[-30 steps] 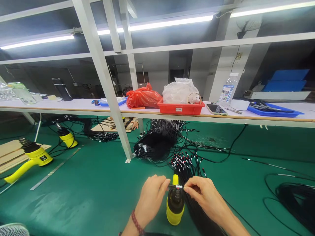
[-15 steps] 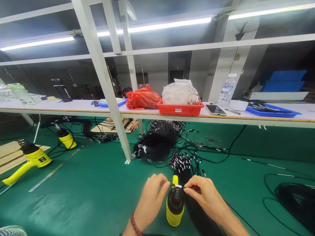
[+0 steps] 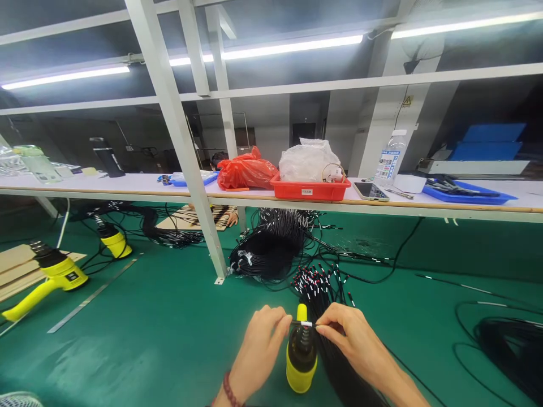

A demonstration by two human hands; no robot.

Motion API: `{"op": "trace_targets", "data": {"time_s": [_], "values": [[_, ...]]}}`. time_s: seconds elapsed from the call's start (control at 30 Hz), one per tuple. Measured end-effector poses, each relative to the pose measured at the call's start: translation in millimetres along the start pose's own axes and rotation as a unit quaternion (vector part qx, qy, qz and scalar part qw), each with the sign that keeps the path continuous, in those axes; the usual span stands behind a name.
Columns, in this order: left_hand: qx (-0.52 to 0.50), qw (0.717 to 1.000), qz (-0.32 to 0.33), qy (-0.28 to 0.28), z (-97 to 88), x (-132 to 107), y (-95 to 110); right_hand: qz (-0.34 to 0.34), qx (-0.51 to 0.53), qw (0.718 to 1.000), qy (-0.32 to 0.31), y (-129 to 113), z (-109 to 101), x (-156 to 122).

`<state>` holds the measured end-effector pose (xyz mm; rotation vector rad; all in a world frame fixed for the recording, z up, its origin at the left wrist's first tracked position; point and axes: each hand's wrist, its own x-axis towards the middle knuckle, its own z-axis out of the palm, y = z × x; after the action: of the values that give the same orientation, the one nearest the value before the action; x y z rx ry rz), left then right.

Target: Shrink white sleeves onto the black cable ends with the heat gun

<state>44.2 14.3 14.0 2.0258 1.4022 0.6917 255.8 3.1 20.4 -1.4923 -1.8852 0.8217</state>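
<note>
Between my two hands a thin black cable (image 3: pixel 306 324) with a white sleeve on it is stretched level. My left hand (image 3: pixel 266 339) pinches its left end, and my right hand (image 3: pixel 345 333) pinches it just right of the sleeve. Directly beneath stands a yellow and black heat gun (image 3: pixel 301 362), its coiled nozzle pointing up at the sleeve. Behind and under my right hand lies a bundle of black cables (image 3: pixel 314 282) with red and white tips.
Two more heat guns, one (image 3: pixel 63 271) nearer and one (image 3: pixel 114 240) farther, stand at left by a steel ruler (image 3: pixel 91 298). A coiled black cable bundle (image 3: pixel 267 249) lies behind. A shelf (image 3: pixel 250 199) holds a red tray (image 3: pixel 309 191). Another person's hand (image 3: pixel 231 219) shows beyond the post (image 3: pixel 178 135).
Both hands keep their pinch on the cable above the heat gun nozzle, with barely any movement. The white sleeve has shifted very slightly; the camera view tilts a little.
</note>
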Motion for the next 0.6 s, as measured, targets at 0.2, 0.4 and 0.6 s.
{"op": "trace_targets", "data": {"time_s": [0.2,0.4,0.6], "values": [[-0.026,0.999,0.010,0.020,0.9,-1.6,-1.7,-0.010,-0.009,1.000,0.005,-5.5,0.4,-1.4],[-0.043,0.999,0.001,0.023,3.1,-3.9,3.6,-0.005,-0.005,1.000,0.008,-3.1,1.2,-3.7],[-0.014,0.999,-0.028,0.009,5.4,-3.7,3.6,-0.027,-0.028,0.999,-0.004,-1.5,-2.2,-10.4]]}}
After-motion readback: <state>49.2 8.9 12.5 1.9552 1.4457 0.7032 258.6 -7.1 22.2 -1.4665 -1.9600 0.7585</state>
